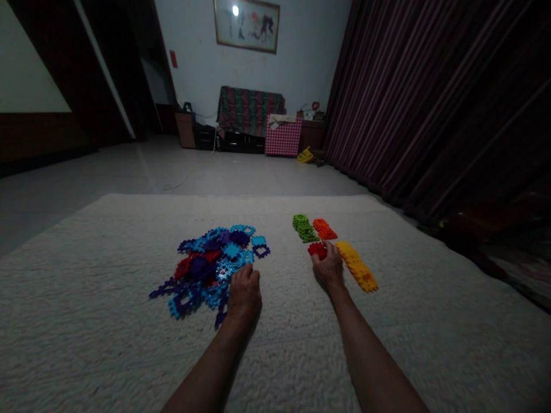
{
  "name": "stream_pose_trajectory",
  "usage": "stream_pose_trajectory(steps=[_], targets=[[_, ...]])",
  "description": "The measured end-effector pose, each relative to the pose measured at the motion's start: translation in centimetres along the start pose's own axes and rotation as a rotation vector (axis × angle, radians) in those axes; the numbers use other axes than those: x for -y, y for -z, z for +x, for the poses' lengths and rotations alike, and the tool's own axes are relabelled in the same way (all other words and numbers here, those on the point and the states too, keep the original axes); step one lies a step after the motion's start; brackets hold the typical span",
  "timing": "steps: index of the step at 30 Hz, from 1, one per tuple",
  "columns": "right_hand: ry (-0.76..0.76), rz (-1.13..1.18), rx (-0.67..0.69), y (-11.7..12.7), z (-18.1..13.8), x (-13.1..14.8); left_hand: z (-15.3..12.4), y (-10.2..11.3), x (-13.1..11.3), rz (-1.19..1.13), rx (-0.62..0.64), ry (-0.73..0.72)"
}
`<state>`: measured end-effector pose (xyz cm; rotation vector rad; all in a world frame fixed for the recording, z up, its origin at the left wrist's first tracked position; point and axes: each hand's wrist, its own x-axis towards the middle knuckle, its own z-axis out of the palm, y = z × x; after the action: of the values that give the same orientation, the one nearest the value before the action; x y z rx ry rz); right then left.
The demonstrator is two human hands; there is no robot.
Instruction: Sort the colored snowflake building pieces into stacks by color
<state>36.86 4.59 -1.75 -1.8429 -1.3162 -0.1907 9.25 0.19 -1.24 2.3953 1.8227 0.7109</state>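
A heap of blue, purple and red plastic puzzle tiles point(210, 261) lies on a shaggy cream rug point(86, 310). My left hand point(244, 292) rests at the heap's near right edge, fingers curled down onto the tiles; what they hold is hidden. My right hand point(328, 268) is closed on a red tile point(317, 249), set down on the rug. Beyond it lie a green row of tiles point(305, 228) and an orange row point(324, 229). A longer yellow row point(357, 266) lies just right of my right hand.
The rug ends at a bare grey floor point(172, 166). Dark striped curtains point(430, 103) run along the right. At the far wall stand a cloth-covered cabinet point(249, 117), a red checked box point(283, 136) and a framed picture point(247, 24).
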Motion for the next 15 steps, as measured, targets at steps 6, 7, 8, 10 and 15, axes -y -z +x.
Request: stream_pose_trajectory(steps=[6, 7, 8, 10, 15], targets=[[0.024, -0.011, 0.014, 0.3, 0.0, 0.0, 0.0, 0.3, -0.2, -0.002, 0.005, 0.02], [0.033, -0.003, 0.002, 0.4, 0.0, 0.2, 0.0, 0.3, -0.2, -0.004, 0.011, 0.022], [0.05, 0.011, -0.011, 0.5, -0.1, 0.4, 0.0, 0.3, -0.3, -0.007, 0.017, 0.024], [0.105, 0.057, -0.032, 0.5, -0.3, 1.1, 0.0, 0.4, -0.3, -0.015, 0.028, 0.028], [0.258, 0.29, 0.13, -0.2, -2.5, 4.3, -0.1, 0.4, -0.4, -0.042, 0.007, 0.035]])
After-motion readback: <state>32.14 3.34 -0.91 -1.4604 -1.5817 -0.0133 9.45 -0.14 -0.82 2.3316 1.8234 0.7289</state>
